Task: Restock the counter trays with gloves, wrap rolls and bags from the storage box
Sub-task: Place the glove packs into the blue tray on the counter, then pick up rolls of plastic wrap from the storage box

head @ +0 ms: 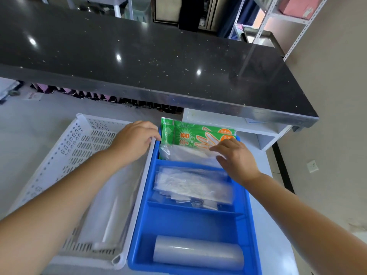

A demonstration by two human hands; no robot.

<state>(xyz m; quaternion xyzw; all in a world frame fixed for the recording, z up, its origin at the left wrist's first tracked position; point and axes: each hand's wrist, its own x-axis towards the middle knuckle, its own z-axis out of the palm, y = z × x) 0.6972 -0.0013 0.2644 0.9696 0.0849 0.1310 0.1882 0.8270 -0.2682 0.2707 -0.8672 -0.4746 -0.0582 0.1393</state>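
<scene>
A blue divided tray (142, 225) sits in front of me. Its far compartment holds green glove packs (190, 133) standing on edge and a clear bag pack (186, 153) in front of them. My right hand (236, 157) rests its fingers on that clear pack and the green packs. My left hand (135, 139) curls over the rim between the blue tray and the white perforated basket (65, 147). Clear bags (192, 185) fill the second compartment, and a wrap roll (198, 253) lies in the nearest one. More wrap rolls (103, 219) lie in the basket.
A black speckled counter (158, 56) overhangs the white work surface (29, 126) beyond the trays. A white shelf unit (264, 132) stands at the right under the counter. Metal shelving (282, 22) rises at the far right.
</scene>
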